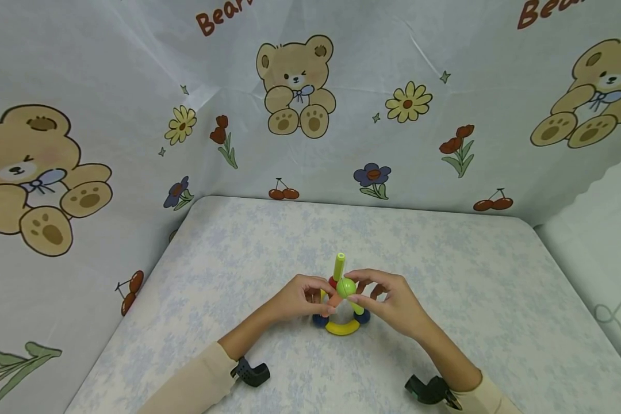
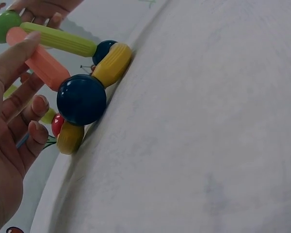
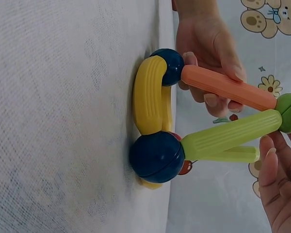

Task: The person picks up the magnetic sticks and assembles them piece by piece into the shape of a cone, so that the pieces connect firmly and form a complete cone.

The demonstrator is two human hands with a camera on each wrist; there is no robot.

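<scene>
A toy of rods and balls stands on the table in front of me. Its base has curved yellow pieces (image 1: 342, 329), dark blue balls (image 2: 81, 99) and a red ball (image 1: 333, 282). From the base an orange rod (image 3: 228, 87) and a light green rod (image 3: 233, 132) slant up to a green ball (image 1: 346, 287), which touches both their upper ends. My left hand (image 1: 306, 296) pinches the orange rod between thumb and fingers. The green ball is held in the fingertips of my right hand (image 1: 393, 300). Behind, another light green rod (image 1: 338, 267) rises from near the red ball.
The toy stands on a pale blue patterned tabletop (image 1: 227, 247). A white cloth (image 1: 352, 69) printed with bears, flowers and cherries hangs behind and to the left. Dark wrist devices (image 1: 252, 374) sit on both forearms. A thin cable (image 1: 613, 316) lies beyond the right edge.
</scene>
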